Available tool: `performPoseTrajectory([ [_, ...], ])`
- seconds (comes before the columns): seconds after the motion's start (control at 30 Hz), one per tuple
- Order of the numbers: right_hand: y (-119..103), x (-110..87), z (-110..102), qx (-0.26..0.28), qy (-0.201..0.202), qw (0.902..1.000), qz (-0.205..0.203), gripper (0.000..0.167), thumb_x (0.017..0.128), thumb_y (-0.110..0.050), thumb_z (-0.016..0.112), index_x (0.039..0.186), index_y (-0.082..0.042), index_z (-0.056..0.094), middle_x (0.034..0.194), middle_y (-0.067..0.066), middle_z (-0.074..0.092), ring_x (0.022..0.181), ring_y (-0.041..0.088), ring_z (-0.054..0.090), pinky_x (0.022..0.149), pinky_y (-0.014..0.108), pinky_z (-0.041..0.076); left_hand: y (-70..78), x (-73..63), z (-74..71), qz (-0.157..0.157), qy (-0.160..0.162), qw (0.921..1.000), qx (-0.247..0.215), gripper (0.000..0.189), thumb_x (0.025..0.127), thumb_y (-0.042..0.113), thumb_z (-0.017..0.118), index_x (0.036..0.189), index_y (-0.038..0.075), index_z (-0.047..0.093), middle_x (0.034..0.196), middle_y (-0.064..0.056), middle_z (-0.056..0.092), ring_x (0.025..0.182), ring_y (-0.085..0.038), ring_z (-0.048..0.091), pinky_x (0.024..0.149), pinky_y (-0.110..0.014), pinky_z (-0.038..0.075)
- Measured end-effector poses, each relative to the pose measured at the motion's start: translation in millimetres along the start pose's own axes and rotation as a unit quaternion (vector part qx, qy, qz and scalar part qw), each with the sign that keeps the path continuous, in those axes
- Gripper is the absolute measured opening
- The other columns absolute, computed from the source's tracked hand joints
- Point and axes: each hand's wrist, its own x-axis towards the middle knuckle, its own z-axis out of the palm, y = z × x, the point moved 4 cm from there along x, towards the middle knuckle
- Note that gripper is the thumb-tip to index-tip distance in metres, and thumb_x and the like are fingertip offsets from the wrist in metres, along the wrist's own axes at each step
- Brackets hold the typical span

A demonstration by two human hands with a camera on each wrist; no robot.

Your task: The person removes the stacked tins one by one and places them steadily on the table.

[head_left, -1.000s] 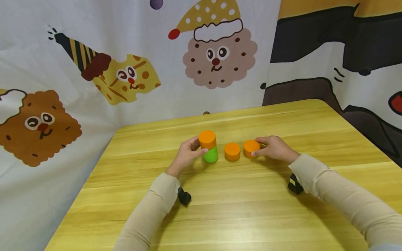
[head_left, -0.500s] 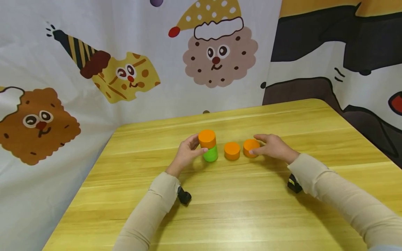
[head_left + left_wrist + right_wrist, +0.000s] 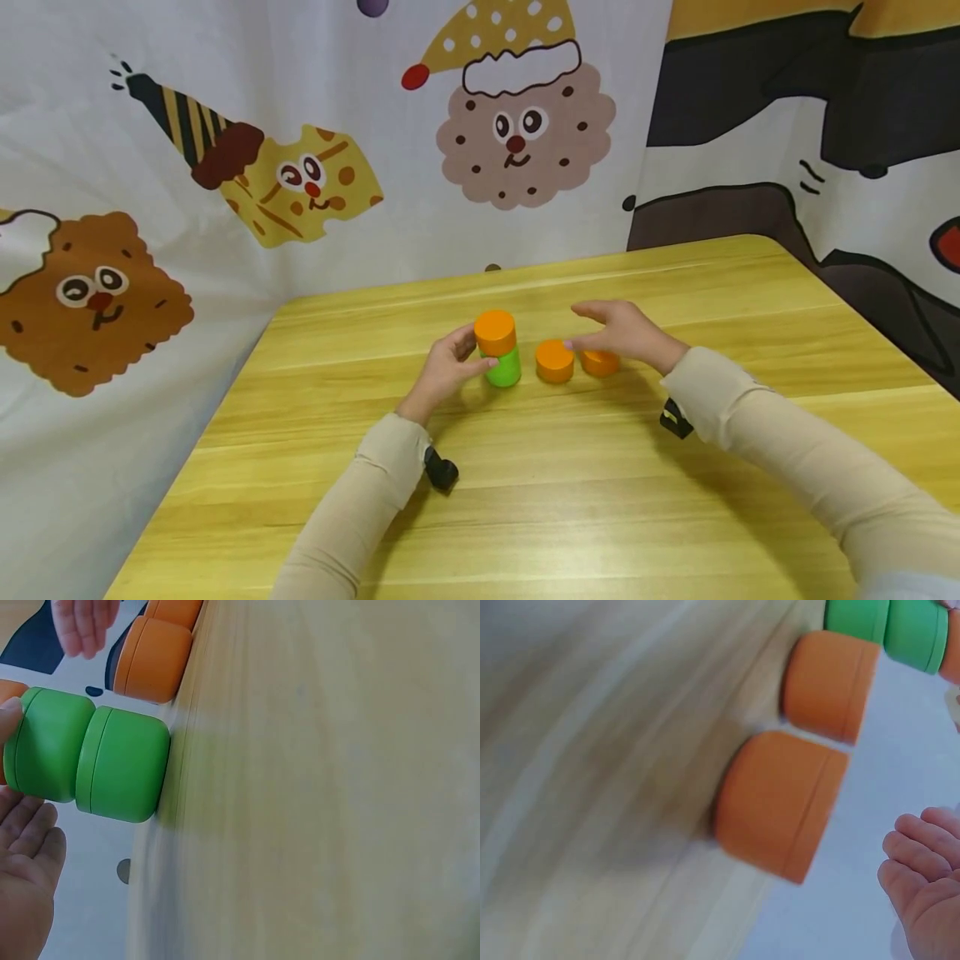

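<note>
My left hand [image 3: 442,375] holds a stack of short round blocks between thumb and fingers. An orange block [image 3: 495,332] tops the stack, above two green blocks, the upper green block [image 3: 52,742] and the lower green block [image 3: 124,766] seen in the left wrist view. My right hand [image 3: 624,337] hovers with fingers extended and nothing in it. Below it stand two loose orange blocks, the left one [image 3: 553,365] and the right one [image 3: 780,806]. In the head view the right hand partly covers the right block.
The blocks stand on a wood-grain table [image 3: 540,500]. Behind it hangs a white curtain [image 3: 420,233] printed with cartoon biscuits and cheese. A small black device [image 3: 441,471] sits at the left wrist, and another black device [image 3: 677,418] at the right.
My right hand has let go of the right orange block, then risen and moved left over the loose blocks. The left hand and the stack stay put.
</note>
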Motion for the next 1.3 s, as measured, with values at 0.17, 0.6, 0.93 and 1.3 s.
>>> performPoseTrajectory([
  [0.17, -14, 7.5, 6, 0.012, -0.002, 0.9999, -0.005, 0.081, 0.079, -0.041, 0.072, 0.140, 0.000, 0.038, 0.143, 0.019, 0.039, 0.132, 0.036, 0.035, 0.107, 0.050, 0.031, -13.6, 6.5, -0.2, 0.008, 0.015, 0.9997, 0.015, 0.059, 0.081, 0.009, 0.071, 0.135, 0.008, 0.047, 0.135, -0.010, 0.051, 0.129, -0.023, 0.043, 0.109, -0.036, 0.032],
  [0.6, -54, 25.0, 22, -0.013, -0.012, 0.9981, -0.060, 0.074, 0.079, -0.042, 0.071, 0.137, -0.005, 0.045, 0.139, 0.013, 0.046, 0.128, 0.029, 0.042, 0.104, 0.046, 0.037, -15.3, 6.7, -0.4, 0.006, 0.009, 0.9999, 0.010, 0.054, 0.082, 0.011, 0.071, 0.131, 0.009, 0.051, 0.132, -0.009, 0.054, 0.126, -0.024, 0.046, 0.109, -0.039, 0.032],
  [0.93, -71, 37.3, 30, -0.035, -0.024, 0.9963, -0.075, 0.074, 0.077, -0.042, 0.073, 0.135, -0.002, 0.047, 0.138, 0.013, 0.047, 0.128, 0.028, 0.043, 0.105, 0.044, 0.036, -9.4, 6.2, -0.2, 0.009, -0.012, 0.9998, -0.013, 0.053, 0.083, 0.007, 0.069, 0.132, 0.002, 0.050, 0.133, -0.015, 0.052, 0.127, -0.026, 0.045, 0.109, -0.038, 0.030],
  [1.3, -71, 41.6, 40, -0.013, -0.035, 0.9965, -0.074, 0.077, 0.076, -0.040, 0.075, 0.136, -0.003, 0.045, 0.139, 0.013, 0.046, 0.129, 0.028, 0.042, 0.105, 0.044, 0.036, 11.8, -4.6, 1.8, 0.010, -0.014, 0.9998, -0.013, 0.049, 0.084, 0.004, 0.067, 0.129, -0.002, 0.051, 0.131, -0.019, 0.053, 0.126, -0.031, 0.045, 0.109, -0.044, 0.031],
])
